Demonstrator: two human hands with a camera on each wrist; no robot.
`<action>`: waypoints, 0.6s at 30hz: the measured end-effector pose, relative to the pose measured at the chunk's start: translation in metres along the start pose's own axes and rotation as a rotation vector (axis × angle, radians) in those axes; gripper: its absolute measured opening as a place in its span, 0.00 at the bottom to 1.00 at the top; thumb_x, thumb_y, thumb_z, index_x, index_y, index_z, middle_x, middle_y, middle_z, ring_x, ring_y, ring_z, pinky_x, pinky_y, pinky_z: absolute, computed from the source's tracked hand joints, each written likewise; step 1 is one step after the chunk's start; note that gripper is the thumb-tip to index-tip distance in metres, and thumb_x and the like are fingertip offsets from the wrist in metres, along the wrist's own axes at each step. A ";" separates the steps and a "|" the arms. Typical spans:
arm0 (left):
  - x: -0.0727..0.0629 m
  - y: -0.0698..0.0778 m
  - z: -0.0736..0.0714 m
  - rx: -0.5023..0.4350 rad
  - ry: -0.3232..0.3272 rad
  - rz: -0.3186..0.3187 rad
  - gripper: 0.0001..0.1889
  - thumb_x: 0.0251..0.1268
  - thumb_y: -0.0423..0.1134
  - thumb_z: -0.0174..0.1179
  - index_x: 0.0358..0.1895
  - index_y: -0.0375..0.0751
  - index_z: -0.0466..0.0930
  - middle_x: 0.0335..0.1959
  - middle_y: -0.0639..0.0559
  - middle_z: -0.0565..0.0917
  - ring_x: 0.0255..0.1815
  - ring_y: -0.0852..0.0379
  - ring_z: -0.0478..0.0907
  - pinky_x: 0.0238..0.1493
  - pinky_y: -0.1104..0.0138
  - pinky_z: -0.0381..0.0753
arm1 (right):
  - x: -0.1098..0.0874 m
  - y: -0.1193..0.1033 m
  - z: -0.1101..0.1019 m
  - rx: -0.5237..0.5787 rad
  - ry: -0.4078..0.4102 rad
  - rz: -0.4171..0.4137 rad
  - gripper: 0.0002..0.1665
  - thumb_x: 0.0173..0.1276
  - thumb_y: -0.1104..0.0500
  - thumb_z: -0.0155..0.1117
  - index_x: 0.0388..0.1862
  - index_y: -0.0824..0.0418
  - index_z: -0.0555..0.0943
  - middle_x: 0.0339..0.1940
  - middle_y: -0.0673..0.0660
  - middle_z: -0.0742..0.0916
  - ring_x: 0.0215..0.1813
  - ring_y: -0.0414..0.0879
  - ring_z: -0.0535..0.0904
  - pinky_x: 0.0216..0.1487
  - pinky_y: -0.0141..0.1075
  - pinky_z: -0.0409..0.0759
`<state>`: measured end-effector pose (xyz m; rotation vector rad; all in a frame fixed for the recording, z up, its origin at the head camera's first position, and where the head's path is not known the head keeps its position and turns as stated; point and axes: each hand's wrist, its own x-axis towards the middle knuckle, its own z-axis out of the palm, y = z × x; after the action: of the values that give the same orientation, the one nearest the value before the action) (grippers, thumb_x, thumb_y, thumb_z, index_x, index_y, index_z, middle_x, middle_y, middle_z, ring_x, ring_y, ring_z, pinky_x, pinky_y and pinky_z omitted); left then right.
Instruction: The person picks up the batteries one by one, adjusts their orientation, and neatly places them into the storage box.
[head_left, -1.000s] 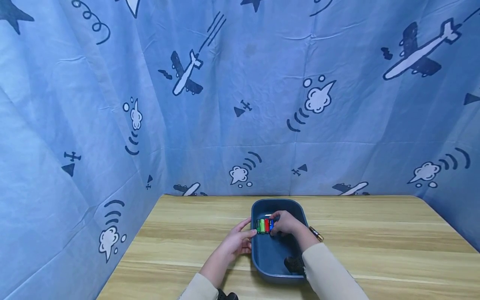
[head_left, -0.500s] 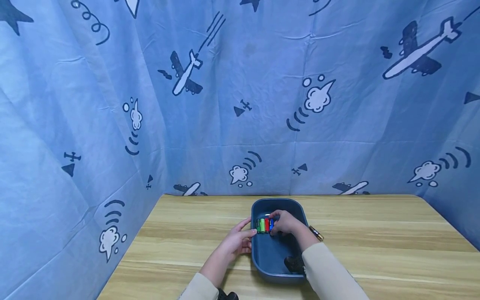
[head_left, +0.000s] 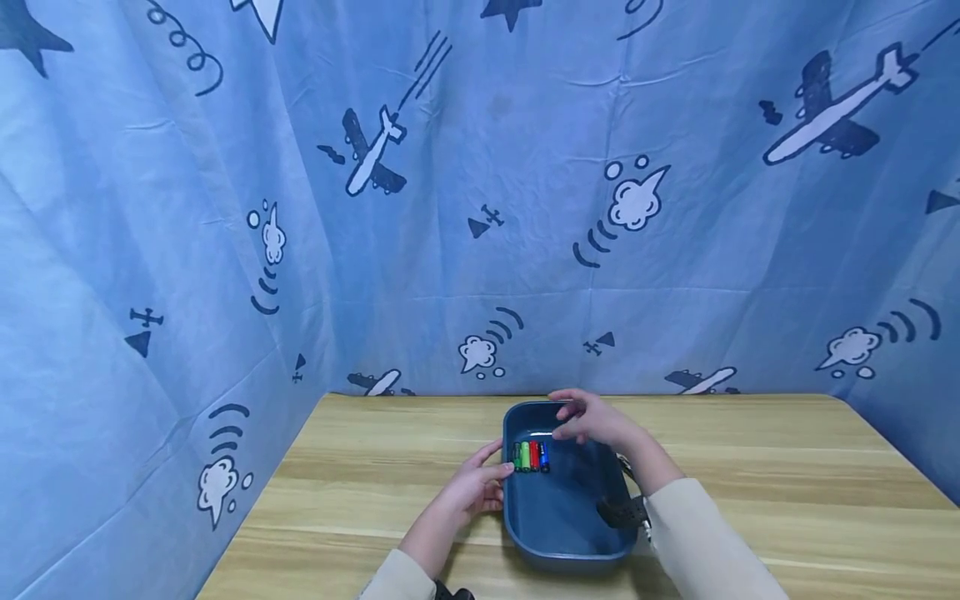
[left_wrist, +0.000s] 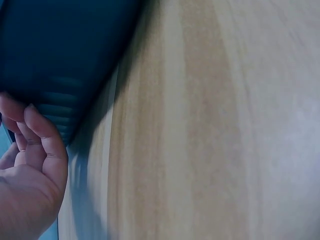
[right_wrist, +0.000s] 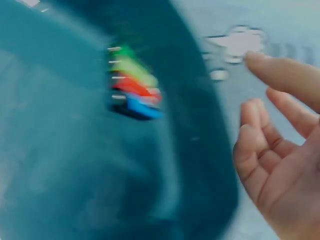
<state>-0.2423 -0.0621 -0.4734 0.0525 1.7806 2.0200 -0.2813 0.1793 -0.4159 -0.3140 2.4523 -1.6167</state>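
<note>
Inside a dark blue plastic box (head_left: 562,517), several batteries lie side by side by the left wall: a dark green battery (head_left: 517,457), a light green battery (head_left: 525,457), a red battery (head_left: 534,456) and a blue battery (head_left: 543,457). My left hand (head_left: 474,487) grips the box's left side, thumb at the rim and fingers against the outer wall. Over the far part of the box, my right hand (head_left: 596,418) is raised with loosely bent fingers and holds nothing. The right wrist view shows that hand (right_wrist: 285,150) apart from the batteries, which are blurred.
The box stands on a wooden table (head_left: 750,475). Just outside its right wall, another battery (head_left: 626,467) is mostly hidden by my right forearm. A blue patterned curtain (head_left: 525,250) hangs behind the table and along both sides.
My right hand has left the blue battery and moved up and to the right. The batteries stay in their row. My left hand keeps its place on the box.
</note>
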 end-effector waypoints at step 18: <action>0.003 -0.001 0.000 -0.010 0.020 0.004 0.32 0.61 0.36 0.58 0.70 0.48 0.59 0.22 0.52 0.74 0.15 0.61 0.70 0.23 0.69 0.73 | -0.052 0.054 -0.073 -0.324 -0.173 0.006 0.34 0.42 0.77 0.64 0.54 0.70 0.75 0.51 0.69 0.77 0.48 0.62 0.75 0.46 0.50 0.75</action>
<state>-0.2449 -0.0606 -0.4747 0.0336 1.7842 2.0388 -0.2549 0.2784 -0.4352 -0.4699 2.5675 -1.1313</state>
